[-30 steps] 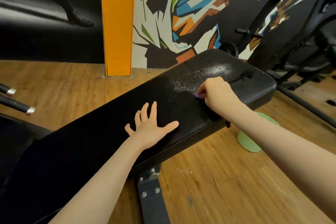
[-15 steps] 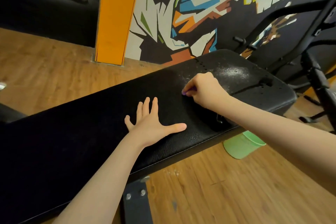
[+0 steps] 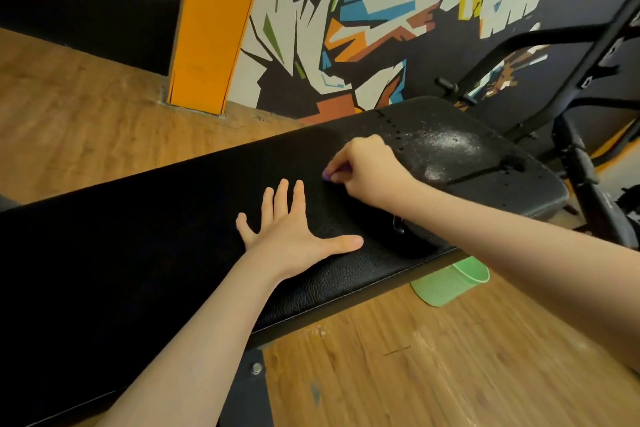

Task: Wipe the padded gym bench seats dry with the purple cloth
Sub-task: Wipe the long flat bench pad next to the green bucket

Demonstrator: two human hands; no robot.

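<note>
While my left hand point(image 3: 294, 225) lies flat on the long black padded leather bench seat point(image 3: 145, 239), fingers straight and spread wide with the thumb out to the side, my right hand point(image 3: 367, 170) sits just beyond it, fingers curled tight round the purple cloth point(image 3: 327, 175). Only a small purple edge of that cloth peeks out beneath my fingertips, pressed against the padding. Past my right hand, the far end of the seat glistens with pale wet droplets point(image 3: 440, 146). Below the bench edge, a light green plastic cup point(image 3: 450, 282) rests on the wooden plank floor point(image 3: 415, 374). Behind stands an orange pillar point(image 3: 214, 24) beside a colourful painted mural wall point(image 3: 363, 17).
</note>
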